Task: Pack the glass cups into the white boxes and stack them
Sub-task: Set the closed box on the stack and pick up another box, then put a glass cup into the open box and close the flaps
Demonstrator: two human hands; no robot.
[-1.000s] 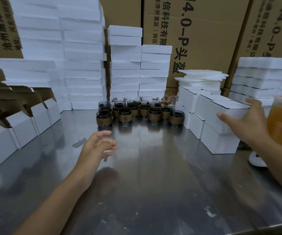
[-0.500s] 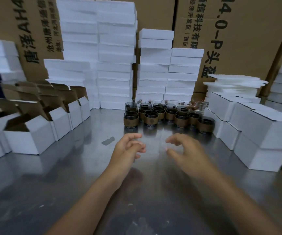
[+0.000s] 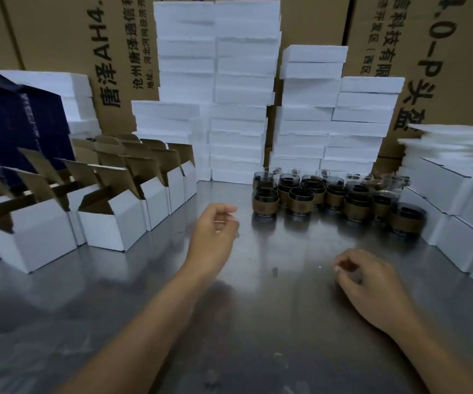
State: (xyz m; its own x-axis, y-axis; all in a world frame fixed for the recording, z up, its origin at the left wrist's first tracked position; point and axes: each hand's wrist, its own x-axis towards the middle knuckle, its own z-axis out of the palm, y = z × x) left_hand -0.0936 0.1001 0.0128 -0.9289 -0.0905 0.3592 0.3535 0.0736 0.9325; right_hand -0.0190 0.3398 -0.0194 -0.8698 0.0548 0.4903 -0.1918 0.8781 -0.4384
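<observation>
Several dark glass cups (image 3: 300, 199) with brown sleeves stand grouped at the back middle of the steel table (image 3: 144, 308). Several open white boxes (image 3: 113, 226) with raised brown flaps line the left side. Closed white boxes (image 3: 457, 200) are stacked at the right. My left hand (image 3: 215, 231) hovers over the table between the open boxes and the cups, fingers loosely curled, holding nothing. My right hand (image 3: 369, 280) is lower and nearer me, fingers loosely curled, also empty.
Tall stacks of white foam slabs (image 3: 241, 95) rise behind the cups, against large printed cardboard cartons (image 3: 58, 38). A dark blue box (image 3: 10, 132) sits at the far left. Thin foam sheets (image 3: 457, 137) lie on the closed boxes at the right.
My right hand left the closed boxes at the right and came back over the table, then drew nearer me. My view turned left. My left hand stayed near the cups.
</observation>
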